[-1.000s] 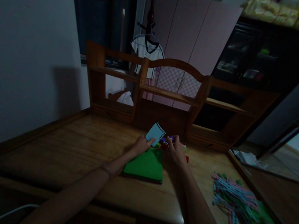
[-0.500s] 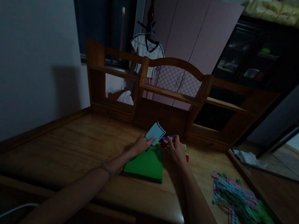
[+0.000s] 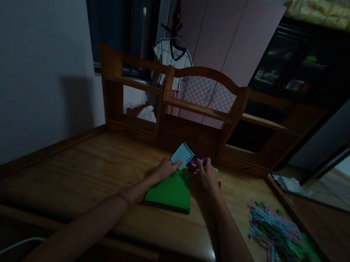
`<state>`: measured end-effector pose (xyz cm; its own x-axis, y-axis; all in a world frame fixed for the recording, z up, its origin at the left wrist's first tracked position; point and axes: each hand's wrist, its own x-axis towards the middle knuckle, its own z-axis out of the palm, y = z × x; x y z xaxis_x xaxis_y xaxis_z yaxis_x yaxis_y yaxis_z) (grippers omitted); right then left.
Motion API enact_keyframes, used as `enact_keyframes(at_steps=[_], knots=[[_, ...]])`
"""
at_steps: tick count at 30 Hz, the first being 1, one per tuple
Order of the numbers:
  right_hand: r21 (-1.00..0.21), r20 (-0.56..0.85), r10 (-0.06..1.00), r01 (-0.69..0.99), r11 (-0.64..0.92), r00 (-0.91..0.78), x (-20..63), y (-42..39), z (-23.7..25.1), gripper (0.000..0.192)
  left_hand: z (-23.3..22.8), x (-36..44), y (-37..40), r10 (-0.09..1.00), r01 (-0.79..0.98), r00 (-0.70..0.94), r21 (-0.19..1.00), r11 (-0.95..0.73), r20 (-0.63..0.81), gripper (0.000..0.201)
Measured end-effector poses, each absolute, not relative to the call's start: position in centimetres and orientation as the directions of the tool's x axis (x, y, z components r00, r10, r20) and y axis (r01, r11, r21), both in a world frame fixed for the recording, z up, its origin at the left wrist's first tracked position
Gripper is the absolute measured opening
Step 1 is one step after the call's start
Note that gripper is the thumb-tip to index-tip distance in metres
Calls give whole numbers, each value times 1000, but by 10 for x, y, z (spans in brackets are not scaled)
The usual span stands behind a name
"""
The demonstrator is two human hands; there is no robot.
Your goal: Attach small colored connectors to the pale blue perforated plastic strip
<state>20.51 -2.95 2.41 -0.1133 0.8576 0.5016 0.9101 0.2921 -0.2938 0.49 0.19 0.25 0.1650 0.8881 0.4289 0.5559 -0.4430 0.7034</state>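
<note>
Dim light falls over our wooden counter (image 3: 67,176), whose near edge runs under both forearms. Going from near to far, a flat green square base plate (image 3: 171,191) lies near the middle of the counter, between our wrists and slightly ahead of them, with nothing standing on its bare near part. Toward the right edge, well apart from the plate, sits a loose heap of perforated plastic strips in pink, light blue and green (image 3: 279,241), which looks untouched.

At the far edge of the plate our left hand (image 3: 164,169) has its fingers closed in a pinch on a small light-blue plastic panel with a row of holes along its edge (image 3: 182,154), held upright and tilted just above the plate's far left corner. Our right hand (image 3: 209,177) is curled over a small cluster of red, purple and green plastic pieces (image 3: 193,165) just beyond the plate's far edge; its fingertips touch them, but we cannot tell whether any piece is actually gripped.

We judge the building to be at an early stage: one panel is in hand, a few small pieces are gathered, and the plate carries no finished structure that we can make out, while most strips remain in the heap.

Beyond stands a wooden shelf unit (image 3: 202,109) along the counter's far edge, then a pink wardrobe (image 3: 227,34) with a white shirt on a hanger (image 3: 172,55).
</note>
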Motion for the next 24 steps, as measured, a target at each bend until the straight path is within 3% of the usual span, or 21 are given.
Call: enact_keyframes(at_steps=[16,24], knots=[[-414,472,881,876,249,-28,206,-23,20,34,-1,5,5,878,550,156,699,-458,452,42],[-346,486,872,902,257,-62,202,-31,28,32,-3,6,7,880,581,159,678,-451,448,39]])
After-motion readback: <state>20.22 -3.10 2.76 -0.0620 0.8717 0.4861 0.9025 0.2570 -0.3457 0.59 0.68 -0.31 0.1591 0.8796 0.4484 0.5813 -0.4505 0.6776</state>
